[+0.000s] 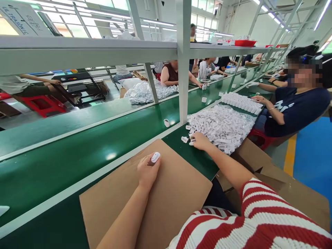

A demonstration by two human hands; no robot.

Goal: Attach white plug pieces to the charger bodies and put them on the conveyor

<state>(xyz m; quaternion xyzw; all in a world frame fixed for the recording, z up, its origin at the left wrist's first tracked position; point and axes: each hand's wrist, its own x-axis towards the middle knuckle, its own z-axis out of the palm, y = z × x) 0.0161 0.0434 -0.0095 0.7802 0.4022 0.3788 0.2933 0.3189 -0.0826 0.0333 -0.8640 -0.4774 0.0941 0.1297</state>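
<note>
Left hand [148, 170] is clamping a white plastic casing [155, 157], holding it over the cardboard sheet [178, 186], near centre. Farther right, right hand [201, 141] is touching a small white part [191, 142] at the left edge of the parts pile [224, 124]; cannot tell whether it is gripping. Another casing [166, 122] is lying beyond on the green conveyor belt [124, 136]. Far right, a co-worker [298, 110] is sitting past the pile.

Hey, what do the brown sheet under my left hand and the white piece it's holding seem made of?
The brown sheet: likely cardboard, matte, from its plain tan, shine-free face. The white piece in your left hand: probably plastic, smooth, judging by its rounded shell; exact kind unclear.
</note>
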